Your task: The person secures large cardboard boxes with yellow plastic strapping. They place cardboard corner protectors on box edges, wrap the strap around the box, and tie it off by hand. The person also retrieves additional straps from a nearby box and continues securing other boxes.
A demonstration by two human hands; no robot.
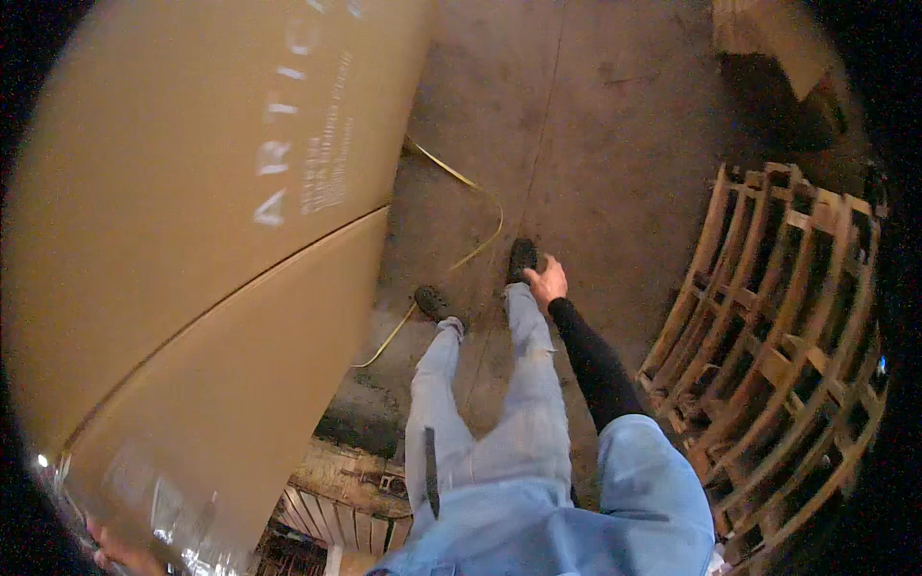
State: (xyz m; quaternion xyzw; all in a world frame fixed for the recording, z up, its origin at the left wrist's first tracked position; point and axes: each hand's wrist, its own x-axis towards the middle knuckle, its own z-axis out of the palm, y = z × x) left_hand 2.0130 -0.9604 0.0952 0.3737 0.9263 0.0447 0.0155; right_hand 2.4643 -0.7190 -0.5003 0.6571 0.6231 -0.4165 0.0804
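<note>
Seen from above, a person in a light blue top and pale jeans stands on a concrete floor [595, 144]. Nearest, at about seven o'clock at the lower rim, the left hand [113, 551] shows only as fingertips curled under the bottom edge of a large brown cardboard box [192, 240]; it appears to grip that edge, though most of the hand is hidden. The box fills the whole left side from seven to eleven o'clock, raised off the floor and tilted, with pale printing on its upper face and a seam running across it. Near the centre, the right hand [547, 283] hangs free at the end of a black sleeve, fingers loosely open and holding nothing, just above the person's right shoe. A loose yellow strap [477, 206] curls on the floor just beyond the shoes, around twelve o'clock from them. At three to five o'clock lie wooden pallets [778, 317], bare slats showing. Farther off, at one o'clock, sits another brown carton [768, 38]. By the look of it, the box is lifted and carried but not yet set down anywhere.
</note>
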